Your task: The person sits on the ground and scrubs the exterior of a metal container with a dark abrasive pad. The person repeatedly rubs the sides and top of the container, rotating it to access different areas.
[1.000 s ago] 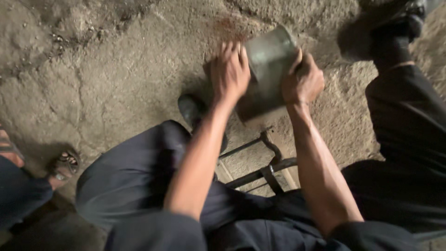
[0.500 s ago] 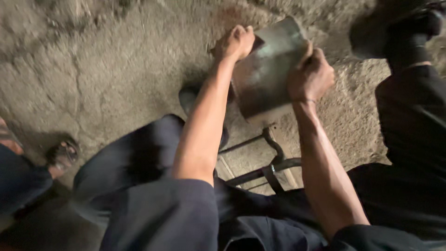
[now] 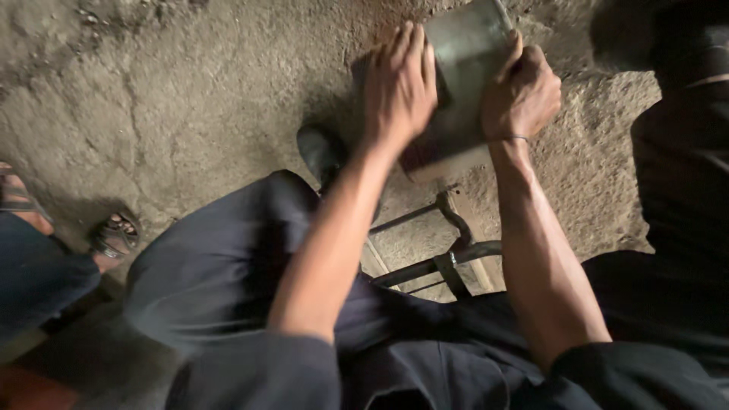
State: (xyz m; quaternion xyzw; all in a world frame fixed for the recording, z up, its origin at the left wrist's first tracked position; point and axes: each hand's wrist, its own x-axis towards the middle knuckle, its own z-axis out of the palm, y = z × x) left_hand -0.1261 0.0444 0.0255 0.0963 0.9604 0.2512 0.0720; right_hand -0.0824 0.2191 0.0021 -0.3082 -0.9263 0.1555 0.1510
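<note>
A flat, dull grey rectangular metal sheet [image 3: 463,68] is held tilted above the cracked earthen floor [image 3: 152,99], near the top of the view, its lower edge pale and pointing toward the person's lap. The left hand [image 3: 399,87] lies spread over the sheet's left side, fingers extended and pressed flat on its face. The right hand [image 3: 520,95] is curled around the sheet's right edge, gripping it, with a thin bangle [image 3: 510,140] at the wrist. Both bare forearms run down to dark sleeves. Just below the sheet stands a black metal bar frame [image 3: 444,254], between the person's knees in dark trousers [image 3: 220,273]. A black shoe [image 3: 320,152] rests on the floor just left of the sheet. At the far left edge, another person's sandalled foot [image 3: 114,235] shows.
</note>
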